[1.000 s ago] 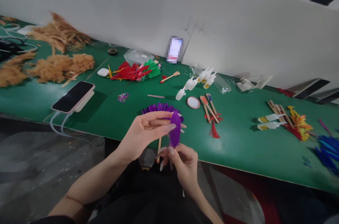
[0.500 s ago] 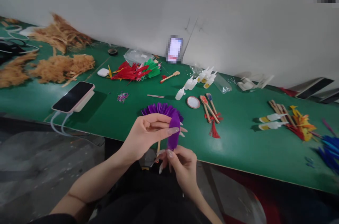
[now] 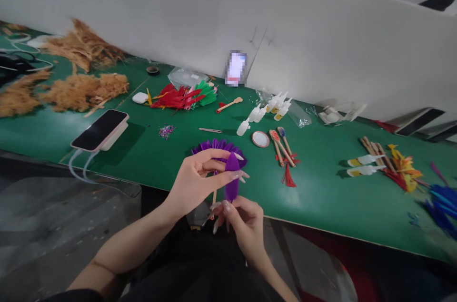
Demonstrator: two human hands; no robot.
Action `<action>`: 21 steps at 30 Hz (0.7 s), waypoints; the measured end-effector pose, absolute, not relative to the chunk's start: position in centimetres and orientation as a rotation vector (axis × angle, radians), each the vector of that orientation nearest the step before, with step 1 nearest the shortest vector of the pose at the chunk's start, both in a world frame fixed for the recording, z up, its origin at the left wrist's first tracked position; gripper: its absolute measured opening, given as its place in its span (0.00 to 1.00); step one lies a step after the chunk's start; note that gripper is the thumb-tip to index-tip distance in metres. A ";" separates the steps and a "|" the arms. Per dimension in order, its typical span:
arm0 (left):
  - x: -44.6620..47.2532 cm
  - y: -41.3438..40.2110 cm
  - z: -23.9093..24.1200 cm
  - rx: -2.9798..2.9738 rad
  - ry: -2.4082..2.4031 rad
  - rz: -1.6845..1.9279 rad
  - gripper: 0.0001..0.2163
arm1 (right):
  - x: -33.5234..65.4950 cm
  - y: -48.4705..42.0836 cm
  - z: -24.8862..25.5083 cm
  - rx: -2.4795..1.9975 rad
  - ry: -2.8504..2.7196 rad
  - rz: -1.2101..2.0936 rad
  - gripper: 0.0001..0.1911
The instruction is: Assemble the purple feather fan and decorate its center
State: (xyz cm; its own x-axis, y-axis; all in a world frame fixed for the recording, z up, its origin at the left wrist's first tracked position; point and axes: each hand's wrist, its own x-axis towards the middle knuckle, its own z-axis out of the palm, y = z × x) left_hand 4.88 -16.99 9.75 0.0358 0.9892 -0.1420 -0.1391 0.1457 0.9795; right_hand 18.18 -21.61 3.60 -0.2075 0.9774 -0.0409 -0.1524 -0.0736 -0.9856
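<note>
My left hand [image 3: 198,178] grips a small fan of purple feathers [image 3: 217,147] on a wooden stick [image 3: 214,196], held just over the near edge of the green table [image 3: 321,197]. Thumb and fingers of that hand also press on a single purple feather [image 3: 232,176] standing upright in front of the fan. My right hand [image 3: 243,223], below it, pinches the lower end of that feather with its fingertips.
On the table lie a phone on a white stand [image 3: 100,130], red and green feathers [image 3: 182,96], brown feather heaps [image 3: 78,85], small glue bottles [image 3: 266,109], a round lid [image 3: 261,139], finished stick fans [image 3: 283,150], blue feathers [image 3: 444,202] and a white partition [image 3: 321,40] behind.
The single purple feather has slid down and sits lower against the fan. Both hands stay in nearly the same place; the view shifted slightly.
</note>
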 end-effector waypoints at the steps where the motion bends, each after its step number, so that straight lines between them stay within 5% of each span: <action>1: 4.8 -17.0 9.7 1.029 1.167 1.170 0.14 | 18.1 -21.6 3.5 -1.031 -1.229 1.481 0.16; 5: 4.4 -16.9 9.3 1.089 1.196 1.240 0.11 | 18.2 -21.2 3.5 -1.028 -1.344 1.454 0.18; 9: 4.6 -16.9 8.9 1.144 1.250 1.271 0.12 | 18.6 -19.3 4.5 -0.899 -1.543 1.422 0.31; 17: 3.1 -12.9 8.5 1.537 1.222 1.450 0.16 | 18.4 -14.3 8.3 -0.914 -1.561 1.519 0.17; 21: 0.4 -6.7 4.3 1.924 1.722 1.348 0.16 | 18.7 -12.5 10.8 -0.852 -1.520 1.474 0.16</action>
State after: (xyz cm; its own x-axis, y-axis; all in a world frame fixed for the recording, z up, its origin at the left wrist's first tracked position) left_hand 0.44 -6.65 4.31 -0.1129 0.8758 0.4692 0.6657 -0.2839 0.6901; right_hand 18.72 -12.48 10.78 -0.4230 0.8999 0.1059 -0.0784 0.0800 -0.9937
